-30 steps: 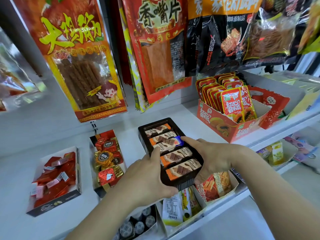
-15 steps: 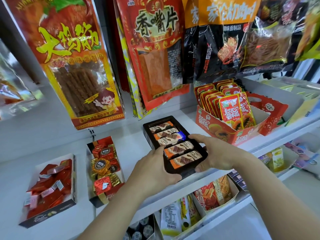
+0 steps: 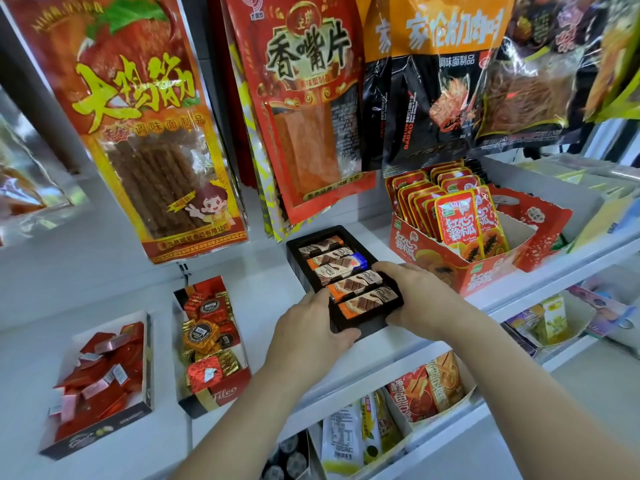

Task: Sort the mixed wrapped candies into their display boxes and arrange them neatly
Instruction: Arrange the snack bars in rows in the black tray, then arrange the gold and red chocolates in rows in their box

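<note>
A black display box (image 3: 298, 265) of orange-and-brown chocolate bars lies on the white shelf (image 3: 263, 292); one blue-wrapped candy (image 3: 356, 262) sits among the bars. My left hand (image 3: 308, 336) grips the box's near left corner, thumb on the rim. My right hand (image 3: 417, 296) holds its right side, fingers curled over the edge. To the left stand a box with red and gold foil candies (image 3: 207, 341) and a flat box of red and pink wrapped candies (image 3: 100, 379).
A red carton of papaya snack packets (image 3: 453, 271) stands just right of the black box. Large snack bags (image 3: 145, 126) hang above the shelf's back. A lower shelf (image 3: 381, 427) holds more snack boxes. The shelf's front edge runs just under my hands.
Both hands have slid the black box back onto the shelf, away from the front edge and toward the hanging bags. Their hold on it is unchanged.
</note>
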